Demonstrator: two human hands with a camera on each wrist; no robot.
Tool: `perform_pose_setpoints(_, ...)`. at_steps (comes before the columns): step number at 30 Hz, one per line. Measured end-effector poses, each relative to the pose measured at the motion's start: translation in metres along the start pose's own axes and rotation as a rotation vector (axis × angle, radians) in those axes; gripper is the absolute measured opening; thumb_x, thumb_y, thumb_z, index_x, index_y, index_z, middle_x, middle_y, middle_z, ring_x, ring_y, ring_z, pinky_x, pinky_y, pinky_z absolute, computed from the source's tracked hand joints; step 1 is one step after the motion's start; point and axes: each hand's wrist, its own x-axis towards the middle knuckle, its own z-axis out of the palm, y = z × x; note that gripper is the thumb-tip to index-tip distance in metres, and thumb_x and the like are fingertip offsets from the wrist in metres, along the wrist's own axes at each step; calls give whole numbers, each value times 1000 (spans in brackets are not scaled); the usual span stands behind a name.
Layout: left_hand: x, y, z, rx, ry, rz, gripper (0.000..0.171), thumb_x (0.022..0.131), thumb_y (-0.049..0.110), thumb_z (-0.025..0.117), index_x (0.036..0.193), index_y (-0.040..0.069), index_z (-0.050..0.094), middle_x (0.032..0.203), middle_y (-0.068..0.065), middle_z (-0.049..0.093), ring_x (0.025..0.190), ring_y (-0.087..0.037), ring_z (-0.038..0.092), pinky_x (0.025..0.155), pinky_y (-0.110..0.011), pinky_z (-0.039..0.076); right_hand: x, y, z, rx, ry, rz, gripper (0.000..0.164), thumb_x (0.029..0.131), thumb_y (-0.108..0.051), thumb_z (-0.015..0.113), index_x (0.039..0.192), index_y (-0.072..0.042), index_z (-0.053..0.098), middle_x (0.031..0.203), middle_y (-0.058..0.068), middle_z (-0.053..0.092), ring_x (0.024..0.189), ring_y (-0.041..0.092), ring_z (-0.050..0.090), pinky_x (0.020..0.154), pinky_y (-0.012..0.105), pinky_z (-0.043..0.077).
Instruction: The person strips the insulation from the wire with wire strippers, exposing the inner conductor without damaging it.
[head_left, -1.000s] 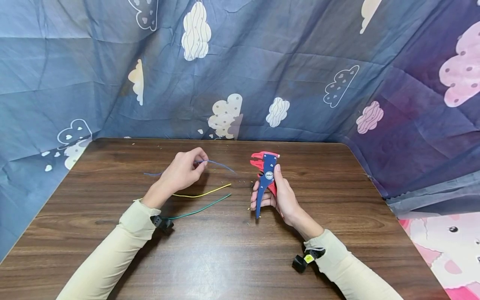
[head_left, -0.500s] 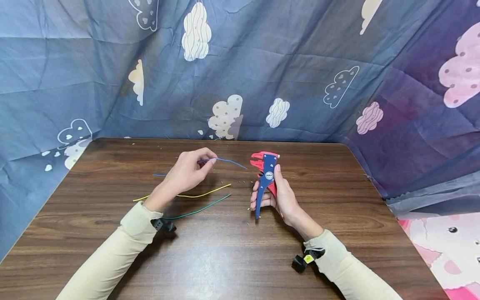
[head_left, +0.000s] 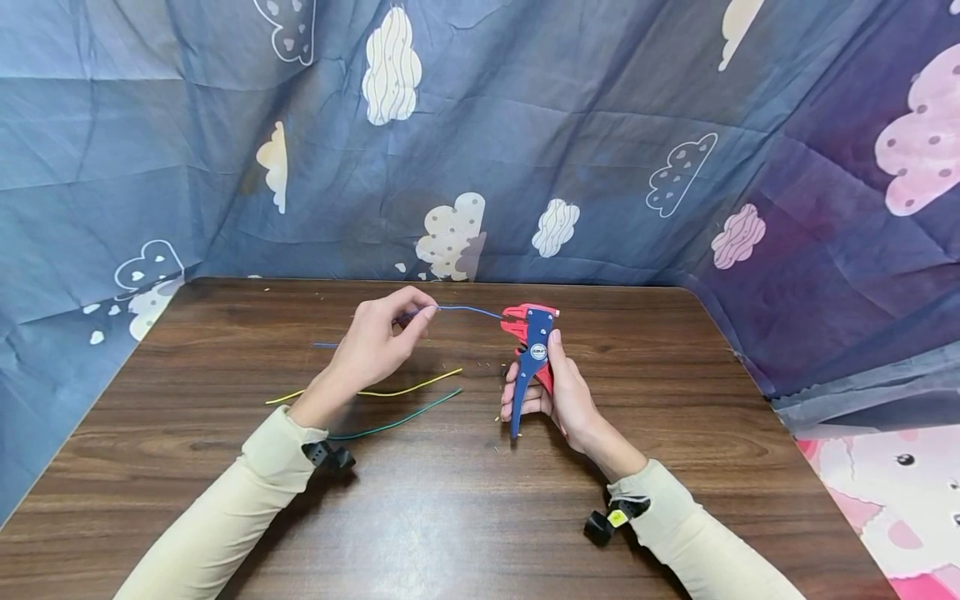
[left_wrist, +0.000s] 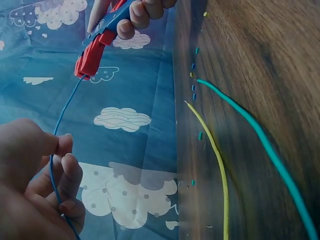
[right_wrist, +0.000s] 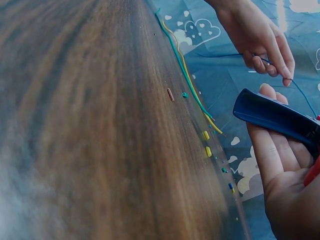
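Observation:
Between thumb and fingertips my left hand (head_left: 381, 333) pinches a thin blue wire (head_left: 467, 308), held above the table. The wire's far end meets the red jaws of a wire stripper (head_left: 534, 350); in the left wrist view (left_wrist: 68, 102) the blue wire runs up to their tip. Whether the jaws are clamped on it I cannot tell. My right hand (head_left: 558, 392) grips the stripper by its blue and red handles, jaws turned left. In the right wrist view a dark blue handle (right_wrist: 275, 114) lies across my right fingers.
A yellow wire (head_left: 408, 388) and a green wire (head_left: 405, 417) lie on the brown table (head_left: 435, 517) below the left hand. Small bits of cut insulation, yellow (right_wrist: 208, 151), green and blue, are scattered about. A patterned cloth (head_left: 480, 150) hangs behind the table.
My left hand has moved right and slightly up with the blue wire, whose free end has come from apart to the stripper's jaws. The right hand and stripper have stayed in place.

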Motion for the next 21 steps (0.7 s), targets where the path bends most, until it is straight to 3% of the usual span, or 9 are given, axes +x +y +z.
perform_pose_setpoints(9,0,4,1,-12,-2,28,8,108,21,68,108,19,75,75,7,65,65,-13,57,63,-26,45,0,0,0,-2,-4,-7,93,109,-75,15,112,5,62,87,7,80,74,22,82,77,44,68)
perform_pose_setpoints(21,-1,3,3,-17,-22,43,8,108,21,67,108,20,75,75,7,64,63,-14,55,62,-26,44,0,1,1,-27,-6,-11,90,109,-74,14,108,1,63,86,8,80,72,23,82,75,45,68)
